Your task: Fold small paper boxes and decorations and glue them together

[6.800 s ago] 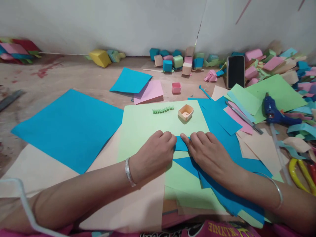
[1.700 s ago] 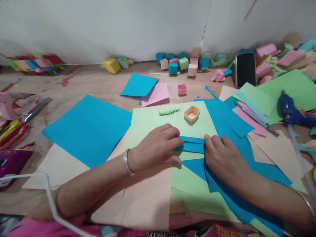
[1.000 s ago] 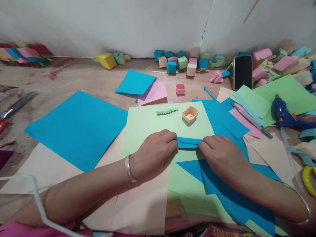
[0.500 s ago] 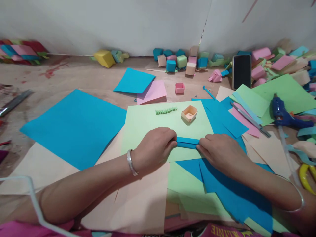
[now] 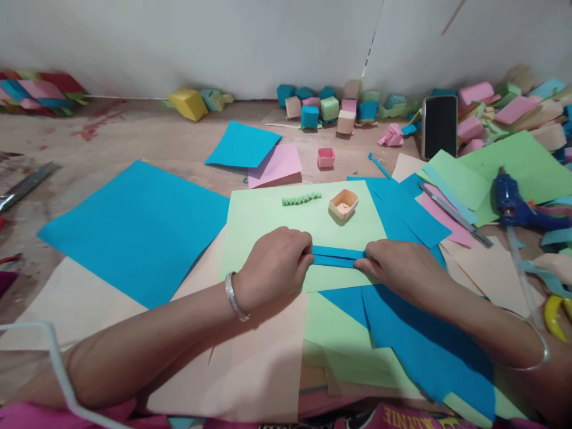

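A narrow blue strip (image 5: 337,257) lies flat on the green sheet (image 5: 268,217), already folded into a long band with a crease line showing along its length. Judging by that, the lengthwise folds are in place; the pleating that shows in the green zigzag (image 5: 301,198) beyond it has not been started on this strip, and it is far from a finished form like the peach box (image 5: 343,204) just past it.

The left hand (image 5: 274,268) is curled with its fingers together, the fingertips pressed on the strip's left end. The right hand (image 5: 395,268) lies flatter, fingers close together, with its fingertips pinching or pressing the right end; which of the two cannot be told. Neither hand lifts the strip: both pin it to the sheet, one at each end, with the bare middle of the strip between them.

Left of the green sheet lies a large blue sheet (image 5: 134,229). Right of it are more blue and pink papers, a glue gun (image 5: 513,205) and a phone (image 5: 439,126) stood upright. Behind it, against the wall, sits a row of paper cubes (image 5: 330,110) on the worktop (image 5: 134,143).
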A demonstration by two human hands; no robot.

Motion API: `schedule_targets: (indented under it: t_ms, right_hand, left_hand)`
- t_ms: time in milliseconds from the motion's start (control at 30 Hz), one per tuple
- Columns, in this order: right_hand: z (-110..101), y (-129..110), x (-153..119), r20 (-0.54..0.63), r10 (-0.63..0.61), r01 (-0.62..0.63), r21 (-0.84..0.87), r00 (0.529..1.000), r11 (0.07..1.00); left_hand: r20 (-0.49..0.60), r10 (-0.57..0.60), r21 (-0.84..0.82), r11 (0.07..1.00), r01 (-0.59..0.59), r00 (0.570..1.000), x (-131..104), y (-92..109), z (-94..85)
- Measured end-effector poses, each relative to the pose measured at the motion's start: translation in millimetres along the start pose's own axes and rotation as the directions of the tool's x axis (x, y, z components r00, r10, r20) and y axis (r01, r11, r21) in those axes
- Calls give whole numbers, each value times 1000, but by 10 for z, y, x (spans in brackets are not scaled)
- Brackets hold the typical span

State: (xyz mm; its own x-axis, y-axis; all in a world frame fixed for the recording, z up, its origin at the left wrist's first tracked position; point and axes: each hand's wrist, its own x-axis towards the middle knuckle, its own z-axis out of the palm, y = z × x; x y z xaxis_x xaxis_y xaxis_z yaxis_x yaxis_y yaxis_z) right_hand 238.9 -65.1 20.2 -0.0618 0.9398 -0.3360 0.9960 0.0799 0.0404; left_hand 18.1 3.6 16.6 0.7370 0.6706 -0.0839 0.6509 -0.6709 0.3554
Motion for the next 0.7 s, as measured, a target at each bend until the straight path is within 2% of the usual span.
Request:
schedule_targets:
  t_ms: [300, 367, 433, 500, 567, 633, 700]
  right_hand:
    - [37, 26, -8, -29, 30, -31, -43, 999, 999]
    - [51, 47, -21, -86, 14, -19, -61, 996, 998]
    - [66, 64, -37, -211, -43, 26, -82, 976, 996]
    - [79, 63, -54, -359, -154, 123, -107, 920, 987]
    - [93, 32, -72, -456, -319, 285, -143, 831, 948]
    - [114, -21, -87, -493, -481, 451, -186, 726, 873]
    - [146, -76, -99, -505, -561, 538, -209, 656, 817]
  left_hand:
    - [54, -55, -6, 998, 55, 997, 30, -39, -104]
    - [67, -49, -3, 999, 50, 997, 30, -50, -124]
    - [68, -37, 19, 999, 36, 997, 21, -62, -137]
    - [39, -13, 58, 998, 10, 999, 5, -69, -145]
    - [-2, 50, 77, 996, -50, 999, -17, -62, -147]
    - [6, 159, 74, 984, -159, 987, -37, -36, -146]
    - [62, 258, 89, 961, -263, 964, -50, -3, -144]
